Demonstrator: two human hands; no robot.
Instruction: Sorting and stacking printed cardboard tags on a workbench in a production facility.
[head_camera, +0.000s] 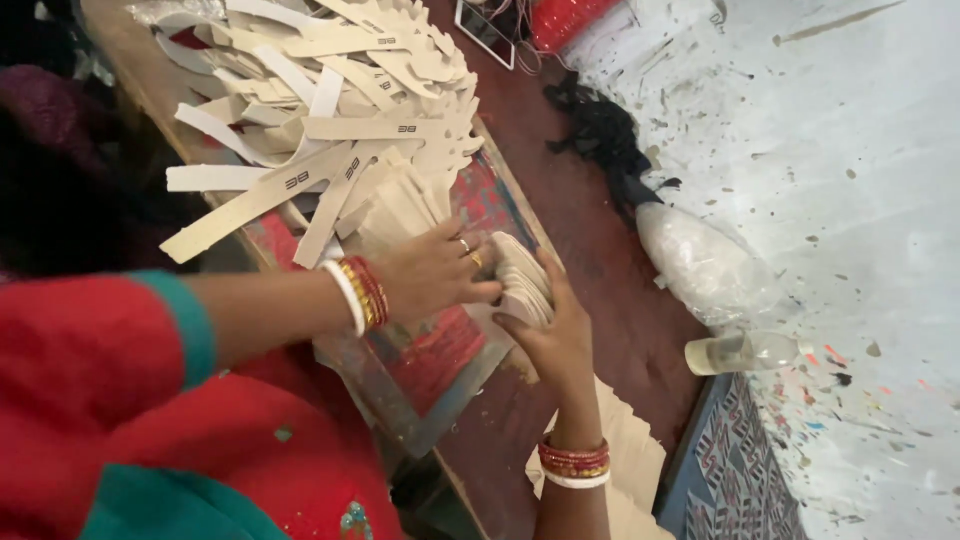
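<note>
Both my hands hold a stack of beige cardboard cut-outs (527, 283) on edge, at the rim of a wooden board with a red and blue patterned cover (440, 360). My left hand (432, 270), with rings and red, gold and white bangles, presses on the stack from the side of the pile. My right hand (555, 345), also with bangles at the wrist, cups the stack from the other side. Behind my left hand lies a big loose pile of long beige cardboard strips (330, 110) with scalloped edges.
A reddish-brown floor runs beside the board. On it lie a black cloth (605, 140), a clear plastic bag (705, 265), a small clear bottle (745, 352) and flat beige sheets (635, 455). A paint-spattered white wall (850, 150) is beyond. A patterned mat (735, 470) lies below.
</note>
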